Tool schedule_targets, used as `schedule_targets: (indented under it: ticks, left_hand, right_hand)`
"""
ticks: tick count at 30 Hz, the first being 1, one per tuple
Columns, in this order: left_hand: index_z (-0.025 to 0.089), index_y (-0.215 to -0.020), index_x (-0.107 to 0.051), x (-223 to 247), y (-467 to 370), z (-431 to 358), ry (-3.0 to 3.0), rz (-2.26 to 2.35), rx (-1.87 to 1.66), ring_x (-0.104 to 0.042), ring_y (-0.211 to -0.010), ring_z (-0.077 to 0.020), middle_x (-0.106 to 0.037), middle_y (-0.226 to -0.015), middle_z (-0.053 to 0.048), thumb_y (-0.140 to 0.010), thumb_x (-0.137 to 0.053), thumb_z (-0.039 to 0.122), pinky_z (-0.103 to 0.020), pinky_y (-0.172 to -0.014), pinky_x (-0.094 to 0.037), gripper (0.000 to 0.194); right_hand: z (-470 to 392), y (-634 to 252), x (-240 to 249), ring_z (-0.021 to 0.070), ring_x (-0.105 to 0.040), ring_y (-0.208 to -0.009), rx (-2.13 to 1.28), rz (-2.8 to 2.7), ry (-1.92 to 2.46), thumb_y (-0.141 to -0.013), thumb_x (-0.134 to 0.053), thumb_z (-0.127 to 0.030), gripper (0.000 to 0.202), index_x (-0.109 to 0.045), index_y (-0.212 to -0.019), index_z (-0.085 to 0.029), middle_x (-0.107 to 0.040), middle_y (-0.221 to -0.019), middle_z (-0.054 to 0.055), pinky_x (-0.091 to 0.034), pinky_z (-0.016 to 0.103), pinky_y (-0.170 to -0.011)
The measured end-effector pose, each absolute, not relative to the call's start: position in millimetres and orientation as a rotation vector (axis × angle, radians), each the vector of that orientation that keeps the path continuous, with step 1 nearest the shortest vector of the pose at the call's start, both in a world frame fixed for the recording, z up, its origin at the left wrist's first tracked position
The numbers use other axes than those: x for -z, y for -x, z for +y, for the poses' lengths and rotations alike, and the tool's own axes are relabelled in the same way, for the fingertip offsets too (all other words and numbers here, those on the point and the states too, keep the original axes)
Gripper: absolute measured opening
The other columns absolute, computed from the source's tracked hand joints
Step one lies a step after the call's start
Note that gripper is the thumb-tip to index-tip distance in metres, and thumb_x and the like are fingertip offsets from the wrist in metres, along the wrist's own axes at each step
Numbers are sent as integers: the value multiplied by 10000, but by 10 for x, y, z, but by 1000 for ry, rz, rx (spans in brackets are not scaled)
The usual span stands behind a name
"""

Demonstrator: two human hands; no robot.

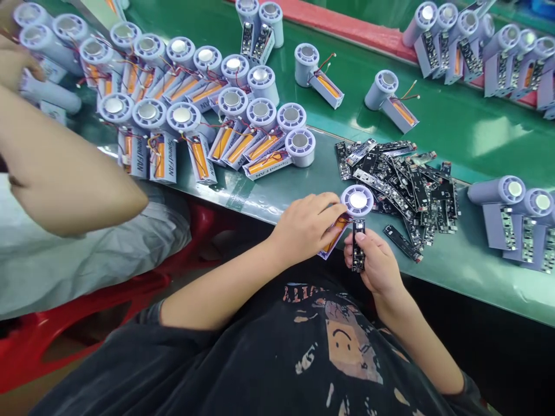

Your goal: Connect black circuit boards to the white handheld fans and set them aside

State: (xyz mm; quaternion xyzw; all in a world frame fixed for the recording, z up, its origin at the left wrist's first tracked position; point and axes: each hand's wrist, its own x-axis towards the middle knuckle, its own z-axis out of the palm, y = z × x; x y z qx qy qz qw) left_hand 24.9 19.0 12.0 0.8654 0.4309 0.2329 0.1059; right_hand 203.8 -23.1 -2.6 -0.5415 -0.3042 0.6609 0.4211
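Note:
My left hand [306, 225] is wrapped round a light purple fan unit [358, 200] at the table's front edge. The unit's round head points up, and an orange battery shows in its open handle under my fingers. Just to the right, my right hand [378, 260] pinches a black circuit board [358, 245], upright, with the thumb on its face. The board's upper end is close beneath the fan head; whether they touch is unclear. Behind my right hand lies a heap of similar boards [403, 185], with one loose board [403, 244] nearer the edge.
Several fan units [260, 112] with orange batteries crowd the left of the green table [255, 199]. Two more [384, 89] stand behind the heap. Units with boards [505, 214] stand at the right. Another person's arm [65, 162] reaches in at the left, above a red stool [87, 306].

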Motion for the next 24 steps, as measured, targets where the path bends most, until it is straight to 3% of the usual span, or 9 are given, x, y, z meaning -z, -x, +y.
schedule_targets:
  ticks: [3, 6, 10, 17, 21, 24]
  left_hand:
    - [131, -1385, -478, -169, -332, 303, -2505, 1261, -650, -540, -1296, -284, -501, -1496, -155, -916, -570, 240, -429, -1041, -484, 491]
    - [145, -1467, -380, -206, -378, 397, -2454, 1161, -539, -420, -1430, -271, -374, -1598, -133, -861, -562, 163, -432, -1162, -399, 633]
    - [162, -1447, -395, -212, -407, 456, -2318, 1110, -514, -406, -1447, -245, -419, -1568, -124, -817, -530, 98, -428, -1192, -375, 648]
    - [203, -1259, -501, -126, -491, 503, -2061, 1137, -772, -518, -1312, -244, -573, -1374, -113, -757, -503, 34, -473, -1137, -415, 530]
    - [206, -1266, -493, -80, -473, 501, -2029, 1115, -807, -503, -1326, -230, -575, -1370, -109, -779, -512, 40, -456, -1153, -390, 515]
    - [206, -1344, -441, -40, -400, 418, -2013, 1123, -852, -484, -1353, -240, -529, -1436, -134, -845, -561, 134, -461, -1125, -418, 519]
  right_hand:
    - [-231, -2044, 33, 89, -480, -428, -1672, -778, 1339, -733, -712, -530, 351, -624, -717, -190, -557, -528, -35, -397, 216, -403]
    - [-233, -2054, 34, 90, -481, -434, -1693, -789, 1318, -747, -702, -529, 348, -621, -726, -191, -560, -529, -36, -401, 218, -408]
    - [-229, -2060, 23, 90, -485, -423, -1723, -764, 1321, -732, -714, -543, 362, -625, -726, -192, -565, -519, -40, -397, 218, -408]
    - [-198, -2054, 6, 89, -471, -409, -1749, -764, 1337, -725, -719, -559, 380, -620, -726, -193, -556, -517, -41, -386, 219, -393]
    - [-188, -2057, 23, 88, -474, -423, -1741, -759, 1324, -736, -723, -550, 374, -619, -736, -191, -555, -536, -38, -397, 216, -395]
    - [-189, -2069, 34, 92, -479, -435, -1728, -759, 1321, -751, -715, -533, 354, -615, -747, -193, -556, -550, -36, -410, 221, -397]
